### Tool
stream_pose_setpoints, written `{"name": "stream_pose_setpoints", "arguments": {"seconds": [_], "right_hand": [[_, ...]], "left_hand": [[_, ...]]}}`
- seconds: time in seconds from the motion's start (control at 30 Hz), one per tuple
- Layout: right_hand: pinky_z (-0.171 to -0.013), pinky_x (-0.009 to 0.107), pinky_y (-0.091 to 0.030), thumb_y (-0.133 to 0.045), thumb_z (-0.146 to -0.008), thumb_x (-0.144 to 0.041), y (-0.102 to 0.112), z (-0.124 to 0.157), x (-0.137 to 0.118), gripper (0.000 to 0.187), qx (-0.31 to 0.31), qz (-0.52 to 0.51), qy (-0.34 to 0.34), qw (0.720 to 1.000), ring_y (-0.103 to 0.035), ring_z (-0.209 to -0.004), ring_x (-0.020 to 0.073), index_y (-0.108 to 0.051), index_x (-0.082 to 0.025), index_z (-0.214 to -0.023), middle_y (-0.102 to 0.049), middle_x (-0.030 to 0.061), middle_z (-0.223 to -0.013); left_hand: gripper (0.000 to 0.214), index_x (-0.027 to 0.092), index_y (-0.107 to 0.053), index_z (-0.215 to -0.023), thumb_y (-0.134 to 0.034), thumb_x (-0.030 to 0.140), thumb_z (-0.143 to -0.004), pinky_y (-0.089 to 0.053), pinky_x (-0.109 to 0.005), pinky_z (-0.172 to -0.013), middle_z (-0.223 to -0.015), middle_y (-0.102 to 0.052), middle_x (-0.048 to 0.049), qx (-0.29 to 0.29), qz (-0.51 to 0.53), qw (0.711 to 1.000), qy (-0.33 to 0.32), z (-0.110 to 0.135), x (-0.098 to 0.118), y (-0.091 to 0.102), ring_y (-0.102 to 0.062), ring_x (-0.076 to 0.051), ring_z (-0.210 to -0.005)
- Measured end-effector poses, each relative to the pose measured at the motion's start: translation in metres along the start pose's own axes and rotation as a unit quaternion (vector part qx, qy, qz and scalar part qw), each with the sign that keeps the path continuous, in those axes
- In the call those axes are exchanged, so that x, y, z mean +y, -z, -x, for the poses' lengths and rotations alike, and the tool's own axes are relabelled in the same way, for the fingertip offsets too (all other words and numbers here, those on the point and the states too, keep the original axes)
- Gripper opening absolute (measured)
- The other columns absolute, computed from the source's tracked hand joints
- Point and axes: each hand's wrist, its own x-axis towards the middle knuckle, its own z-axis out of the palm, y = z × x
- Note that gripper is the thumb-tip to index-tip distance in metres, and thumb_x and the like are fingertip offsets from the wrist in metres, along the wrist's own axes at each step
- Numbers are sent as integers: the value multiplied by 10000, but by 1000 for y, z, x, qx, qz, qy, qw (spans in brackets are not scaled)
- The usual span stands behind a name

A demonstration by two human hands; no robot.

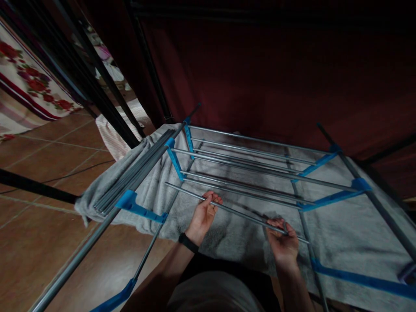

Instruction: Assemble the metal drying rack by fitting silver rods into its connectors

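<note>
A thin grey metal rod [240,213] lies across both my hands, slanting down from left to right. My left hand [206,212], with a dark band on its wrist, pinches the rod left of its middle. Near the rod's right end, my right hand [283,239] has its fingers curled around it. In front of my hands stands a rack frame of grey tubes [393,221] with blue plastic brackets. The nearer left bracket [139,208] has no rods in it. Several crossbars [260,171] span the far brackets.
A bundle of loose grey rods [136,171] lies along the left side on a grey blanket [227,242]. Black metal posts [104,78] stand at the left over a tiled floor [65,147]. A dark red cloth [276,86] hangs behind the rack.
</note>
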Motion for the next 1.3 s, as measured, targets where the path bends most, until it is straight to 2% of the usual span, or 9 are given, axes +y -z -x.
{"name": "stream_pose_setpoints", "arguments": {"seconds": [0.2, 0.37, 0.57, 0.77, 0.93, 1.1, 1.2, 1.3], "right_hand": [[-597, 220, -497, -724, -730, -151, -4, 6, 10, 264, -41, 1, 6, 999, -480, -575, 66, -472, -210, -783, -459, -102, -634], [-484, 194, -423, -707, -754, -155, 4, -2, 8, 291, -49, 38, -11, 998, -421, -514, 70, -424, -217, -718, -399, -109, -567], [-423, 159, -346, -690, -757, -157, 17, -4, 8, 348, -39, 81, -17, 996, -429, -500, 75, -361, -218, -659, -353, -103, -508], [-405, 131, -315, -659, -773, -131, 31, -9, 19, 311, -35, 108, -17, 993, -435, -496, 72, -380, -215, -663, -349, -105, -495], [-394, 124, -315, -642, -772, -101, 33, -11, 24, 314, -50, 90, -29, 994, -400, -466, 61, -371, -214, -659, -347, -112, -497], [-401, 123, -331, -642, -783, -87, 32, -8, 28, 334, -70, 84, -43, 993, -406, -472, 58, -354, -217, -674, -343, -114, -516], [-420, 135, -367, -637, -786, -88, 31, -6, 26, 339, -78, 83, -44, 993, -403, -473, 59, -343, -220, -679, -342, -114, -528], [-428, 136, -380, -645, -786, -89, 25, -5, 16, 344, -61, 79, -66, 993, -428, -494, 59, -344, -221, -685, -388, -105, -563]], "left_hand": [[169, 168, -659, -886, -801, 193, -797, -546, -294, -748, -738, -640, 15, -26, -27, 998, -56, 0, 1, 0, -628, -118, -677], [212, 160, -632, -813, -822, 248, -785, -547, -309, -745, -737, -645, 7, -9, -13, 999, -37, 2, -1, -2, -629, -120, -670], [271, 175, -634, -911, -816, 345, -805, -511, -280, -638, -539, -434, 93, -24, -43, 998, -48, 1, -5, -4, -434, -68, -482], [381, 203, -530, -847, -855, 380, -754, -470, -252, -594, -559, -380, 113, -25, -78, 993, -80, 0, -2, -14, -374, -56, -476], [442, 217, -461, -804, -845, 430, -751, -459, -253, -586, -576, -389, 106, -17, -106, 987, -120, 0, -2, -20, -385, -65, -496], [448, 216, -458, -811, -834, 454, -760, -445, -247, -577, -583, -393, 105, -9, -118, 985, -129, -2, -2, -24, -387, -63, -494], [440, 212, -472, -809, -846, 436, -750, -476, -265, -602, -584, -411, 101, -12, -115, 986, -124, -2, -3, -23, -423, -72, -500], [399, 200, -510, -812, -855, 390, -743, -531, -313, -675, -605, -487, 77, -16, -105, 990, -96, -1, -2, -19, -520, -98, -542]]}}
